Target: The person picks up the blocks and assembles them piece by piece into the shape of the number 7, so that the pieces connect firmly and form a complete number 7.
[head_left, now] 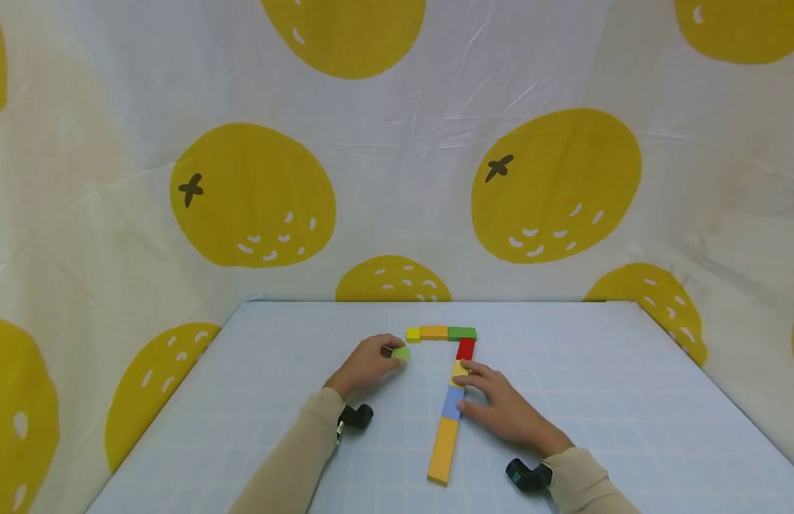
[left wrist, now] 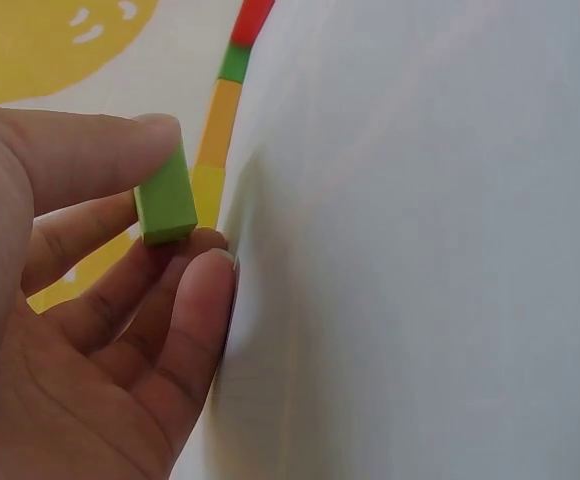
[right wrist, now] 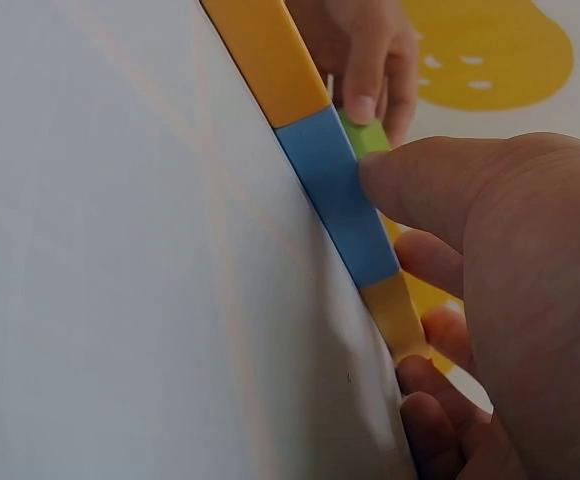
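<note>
In the head view my left hand (head_left: 369, 362) pinches a light green block (head_left: 402, 353) between thumb and fingers. The left wrist view shows that light green block (left wrist: 168, 205) held off the table, close to the row of blocks. My right hand (head_left: 503, 407) rests along the row's right side. Its fingertips touch the pale yellow block (head_left: 458, 369), and the thumb is against the blue block (head_left: 453, 402). A long orange block (head_left: 443, 451) lies at the near end; a red block (head_left: 465, 348) lies beyond the pale yellow one.
At the far end the row turns left: a green block (head_left: 463, 333), an orange block (head_left: 433, 333) and a small yellow block (head_left: 413, 335). A pale checked cloth covers the table (head_left: 255, 428). Behind it hangs a white curtain (head_left: 403, 178) with yellow fruit shapes.
</note>
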Motion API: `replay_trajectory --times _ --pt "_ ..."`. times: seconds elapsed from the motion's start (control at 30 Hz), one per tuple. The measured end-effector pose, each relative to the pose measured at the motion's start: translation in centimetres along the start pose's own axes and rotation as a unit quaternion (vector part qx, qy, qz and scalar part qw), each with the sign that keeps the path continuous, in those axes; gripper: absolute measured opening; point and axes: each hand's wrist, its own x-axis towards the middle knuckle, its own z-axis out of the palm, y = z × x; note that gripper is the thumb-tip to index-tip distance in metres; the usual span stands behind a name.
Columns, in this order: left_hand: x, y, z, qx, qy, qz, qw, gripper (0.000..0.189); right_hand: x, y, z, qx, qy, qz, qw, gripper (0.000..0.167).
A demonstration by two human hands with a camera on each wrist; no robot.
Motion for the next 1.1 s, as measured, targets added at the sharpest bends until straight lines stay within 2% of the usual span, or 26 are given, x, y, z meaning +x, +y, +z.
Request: replay_trajectory --times 0.2,0.67,1.1 --pt "0.3 -0.3 -0.1 -0.007 0.005 -0.003 1.0000 0.033 -0.1 0.0 0.0 0.001 0.001 -0.003 1.0000 0.044" --pt "0.6 0.2 0.1 -0.015 0.023 -0.035 0.9990 0.032 0.1 0.0 0.1 -0.004 -0.001 0.014 0.9999 0.044" --pt "1.4 0.3 -0.2 0.013 0.044 -0.029 0.9985 0.032 0.1 -0.1 0.1 0.001 0.000 0.003 1.0000 0.044"
